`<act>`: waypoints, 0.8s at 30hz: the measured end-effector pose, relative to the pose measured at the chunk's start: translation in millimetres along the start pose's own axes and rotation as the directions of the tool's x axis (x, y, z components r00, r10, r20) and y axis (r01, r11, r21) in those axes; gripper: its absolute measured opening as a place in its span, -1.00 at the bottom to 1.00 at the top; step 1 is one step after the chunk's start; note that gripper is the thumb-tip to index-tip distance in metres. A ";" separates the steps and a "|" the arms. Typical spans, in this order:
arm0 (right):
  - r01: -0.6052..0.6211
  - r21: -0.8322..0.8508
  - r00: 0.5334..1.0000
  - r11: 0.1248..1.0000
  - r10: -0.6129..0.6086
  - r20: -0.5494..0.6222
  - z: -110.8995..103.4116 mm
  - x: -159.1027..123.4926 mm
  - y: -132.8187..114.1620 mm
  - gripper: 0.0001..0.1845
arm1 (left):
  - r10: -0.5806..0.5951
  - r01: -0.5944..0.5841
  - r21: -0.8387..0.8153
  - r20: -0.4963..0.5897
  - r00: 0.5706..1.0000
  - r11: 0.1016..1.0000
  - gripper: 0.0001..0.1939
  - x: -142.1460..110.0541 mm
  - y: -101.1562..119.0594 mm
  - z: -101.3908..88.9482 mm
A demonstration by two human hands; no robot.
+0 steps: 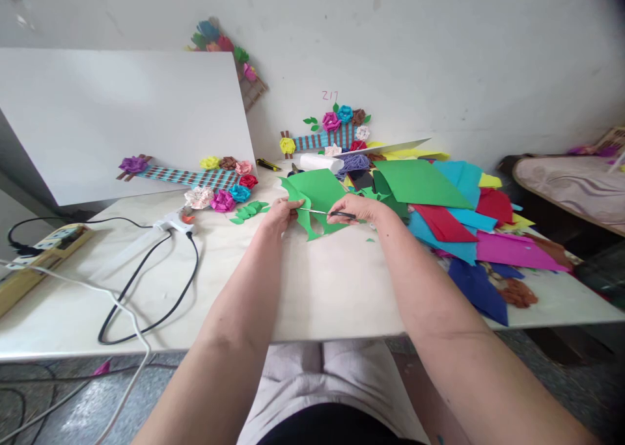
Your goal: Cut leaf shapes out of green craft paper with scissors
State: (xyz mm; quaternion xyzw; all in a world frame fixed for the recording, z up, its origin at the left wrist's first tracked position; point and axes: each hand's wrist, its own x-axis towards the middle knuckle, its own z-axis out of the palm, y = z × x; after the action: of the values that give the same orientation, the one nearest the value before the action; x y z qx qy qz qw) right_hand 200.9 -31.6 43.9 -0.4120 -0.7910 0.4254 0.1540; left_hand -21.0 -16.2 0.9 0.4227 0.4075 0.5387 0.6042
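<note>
My right hand (355, 208) is closed round the dark handles of a pair of scissors (317, 211), whose blades point left across green paper. Between the fingers of my left hand (284, 213) is the left edge of the green paper sheet (319, 186), its lower part cut into ragged strips. Several cut green paper leaves (247, 211) lie on the table left of my left hand. A small green scrap (370, 240) rests on the table below my right hand.
Coloured paper sheets (430, 183) pile up at the right. A glue gun (173, 222) with looping cables lies left. Flower-decorated guitar shapes (195, 177) lean against a white board (127, 113) and the wall. A yellow cutter (267, 164) and purple yarn (356, 164) lie behind.
</note>
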 end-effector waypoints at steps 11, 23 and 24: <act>-0.048 0.020 0.999 0.999 0.047 0.023 2.2 -0.4 -0.1 -0.53 | -0.009 0.009 0.003 0.070 0.997 1.000 -0.83 1.0 -0.6 -3.3; -0.035 -0.011 0.999 0.999 0.035 0.010 3.3 0.1 -2.3 -0.50 | 0.002 -0.001 -0.005 0.075 0.997 1.000 -0.81 3.1 -2.6 -4.5; -0.038 -0.008 0.999 0.999 0.038 0.009 3.1 0.1 -2.4 -0.50 | 0.003 -0.002 -0.003 0.071 0.997 1.000 -0.81 3.0 -2.5 -4.3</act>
State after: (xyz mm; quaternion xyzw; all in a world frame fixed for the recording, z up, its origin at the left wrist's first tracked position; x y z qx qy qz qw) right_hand 197.8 -34.0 44.0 -0.4254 -0.7854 0.4270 0.1407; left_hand -24.1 -13.0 -2.9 0.4413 0.3845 0.5246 0.6182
